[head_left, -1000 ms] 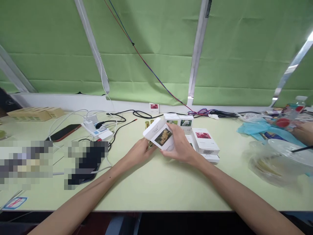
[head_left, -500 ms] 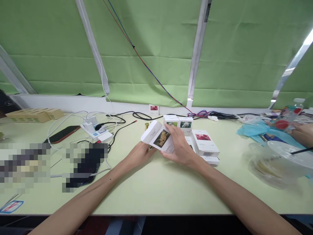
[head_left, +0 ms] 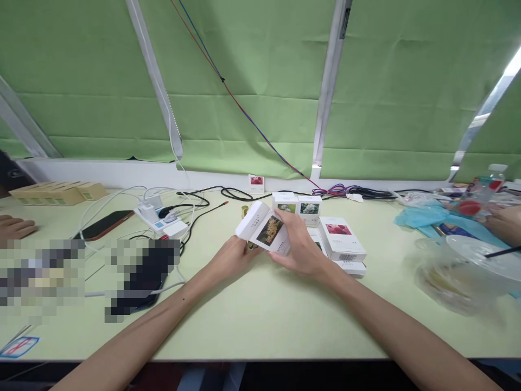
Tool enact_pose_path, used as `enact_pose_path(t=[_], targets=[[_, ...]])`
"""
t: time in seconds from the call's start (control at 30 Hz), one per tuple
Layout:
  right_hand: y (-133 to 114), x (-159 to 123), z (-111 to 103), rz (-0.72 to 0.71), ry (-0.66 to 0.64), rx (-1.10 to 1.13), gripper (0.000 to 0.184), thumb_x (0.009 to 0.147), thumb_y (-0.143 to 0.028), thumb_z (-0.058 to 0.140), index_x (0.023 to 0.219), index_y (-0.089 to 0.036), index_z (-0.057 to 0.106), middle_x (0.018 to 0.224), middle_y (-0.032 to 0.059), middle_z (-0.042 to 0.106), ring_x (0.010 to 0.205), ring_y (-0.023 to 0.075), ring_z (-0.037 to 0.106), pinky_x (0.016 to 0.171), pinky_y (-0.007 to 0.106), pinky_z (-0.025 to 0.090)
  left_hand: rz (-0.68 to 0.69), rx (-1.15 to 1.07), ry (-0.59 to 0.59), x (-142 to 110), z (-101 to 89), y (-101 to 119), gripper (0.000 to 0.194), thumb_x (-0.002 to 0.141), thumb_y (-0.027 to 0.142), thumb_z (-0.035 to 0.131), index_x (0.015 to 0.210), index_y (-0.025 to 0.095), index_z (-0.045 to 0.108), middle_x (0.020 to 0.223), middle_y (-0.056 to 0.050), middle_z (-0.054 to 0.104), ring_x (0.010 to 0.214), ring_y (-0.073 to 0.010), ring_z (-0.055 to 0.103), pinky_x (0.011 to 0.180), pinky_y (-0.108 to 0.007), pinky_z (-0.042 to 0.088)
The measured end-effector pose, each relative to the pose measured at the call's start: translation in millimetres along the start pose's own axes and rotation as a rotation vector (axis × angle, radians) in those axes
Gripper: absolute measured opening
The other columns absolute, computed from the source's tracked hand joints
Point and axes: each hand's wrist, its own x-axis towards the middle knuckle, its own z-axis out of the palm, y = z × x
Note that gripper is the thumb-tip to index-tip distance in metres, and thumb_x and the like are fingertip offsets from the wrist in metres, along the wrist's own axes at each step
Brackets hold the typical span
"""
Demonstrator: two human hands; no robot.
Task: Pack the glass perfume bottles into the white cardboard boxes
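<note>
A small white cardboard box with a yellow flower picture is tilted in my right hand, whose fingers close round its right side. The lid flap stands up at the left end. My left hand is curled just below and left of the box; its fingertips are largely hidden behind it, beside a bit of something gold. Just beyond the flap a small gold cylinder stands on the table. Close by my right hand are several white flower-picture boxes, among them a pink-flower box and a white-flower box.
At left are a power strip with tangled cables, a dark phone, yellowish boxes and another person's hand. A lidded plastic cup and a blue bag sit at right. One small card box leans against the wall.
Another person's hand has come in at the left edge of the table. My hands and the held box are almost unchanged.
</note>
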Motion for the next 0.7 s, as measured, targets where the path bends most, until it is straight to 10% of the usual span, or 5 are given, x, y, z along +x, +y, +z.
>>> enact_pose_path(t=[0.7], targets=[[3.0,-2.2,6.7,0.147,0.131,0.098,0.097,0.086,-0.027,0.072,0.160,-0.023,0.010,0.155,0.0191,0.041,0.143,0.0330,0.045,0.117,0.054,0.044,0.013,0.020,0.002,-2.6,-0.3,-4.0,0.058,0.096,0.039,0.052,0.148,0.019,0.035,0.090,-0.007,0.074,0.074,-0.0257,0.068,0.068,-0.033,0.047]])
